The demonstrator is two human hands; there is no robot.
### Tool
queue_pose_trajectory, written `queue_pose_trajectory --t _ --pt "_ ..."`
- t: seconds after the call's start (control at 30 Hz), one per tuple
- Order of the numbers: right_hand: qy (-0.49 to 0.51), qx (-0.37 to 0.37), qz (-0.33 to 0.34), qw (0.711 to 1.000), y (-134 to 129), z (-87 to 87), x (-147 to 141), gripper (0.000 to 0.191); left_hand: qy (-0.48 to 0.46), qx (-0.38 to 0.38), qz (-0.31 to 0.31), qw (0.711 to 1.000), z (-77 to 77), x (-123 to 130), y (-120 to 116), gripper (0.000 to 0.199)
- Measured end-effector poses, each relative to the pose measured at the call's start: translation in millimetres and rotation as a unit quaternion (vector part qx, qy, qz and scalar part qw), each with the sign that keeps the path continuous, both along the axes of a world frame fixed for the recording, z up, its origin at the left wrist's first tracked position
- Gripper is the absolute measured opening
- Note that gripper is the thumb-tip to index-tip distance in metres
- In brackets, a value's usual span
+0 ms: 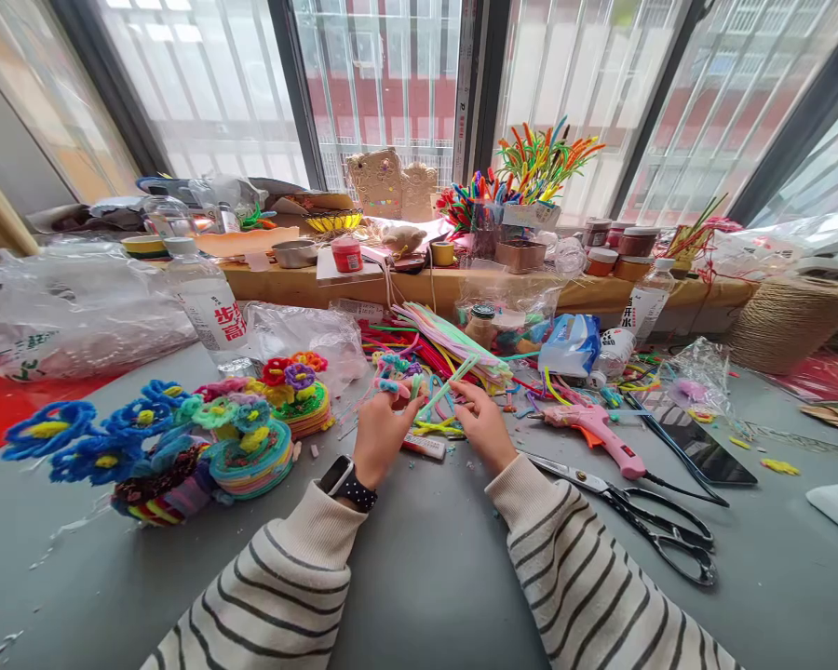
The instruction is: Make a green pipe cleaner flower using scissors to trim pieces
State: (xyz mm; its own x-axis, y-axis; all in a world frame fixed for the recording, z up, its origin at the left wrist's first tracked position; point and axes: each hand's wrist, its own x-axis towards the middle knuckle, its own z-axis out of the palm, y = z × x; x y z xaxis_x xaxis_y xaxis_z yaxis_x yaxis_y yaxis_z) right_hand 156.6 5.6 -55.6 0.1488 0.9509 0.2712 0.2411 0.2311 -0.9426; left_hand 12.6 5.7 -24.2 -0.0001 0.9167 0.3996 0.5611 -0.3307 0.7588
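Observation:
My left hand [385, 430], with a watch [347, 481] on its wrist, is closed on a light green pipe cleaner [441, 395]. That strip slants up to the right, between both hands. Its right part lies at the fingertips of my right hand [483, 421], which are pinched together. Small pink and blue fuzzy loops [392, 368] show at my left fingertips. Just behind the hands lies a bundle of pastel pipe cleaners [453, 346]. A white glue tube [424, 446] rests on the table between my wrists. Pipe-cleaner flowers in pots [251, 456] stand to the left.
Right of my hands lie a pink glue gun [604, 437] with its cord, large black-handled scissors [642, 521] and a dark phone or tablet [698, 437]. Water bottles [213, 312], plastic bags [76, 307] and a twine spool [789, 321] stand further back, before a cluttered ledge [272, 287].

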Motion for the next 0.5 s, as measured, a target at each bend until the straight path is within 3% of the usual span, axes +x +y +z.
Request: queue_pose_trajectory --t 0.13,0.27,0.5 --pt "0.048 -0.019 0.017 0.999 2 0.5 -2 0.039 0.150 0.057 0.007 0.987 -2.8 1 3 0.011" --pt "0.065 -0.009 0.032 0.997 0 3.4 -4 0.041 0.250 0.024 0.004 0.968 -8.7 3 8 0.011" --pt "0.067 0.054 0.012 0.996 -6 5.1 -2 0.035 0.258 0.017 0.008 0.966 -15.8 3 11 0.013"
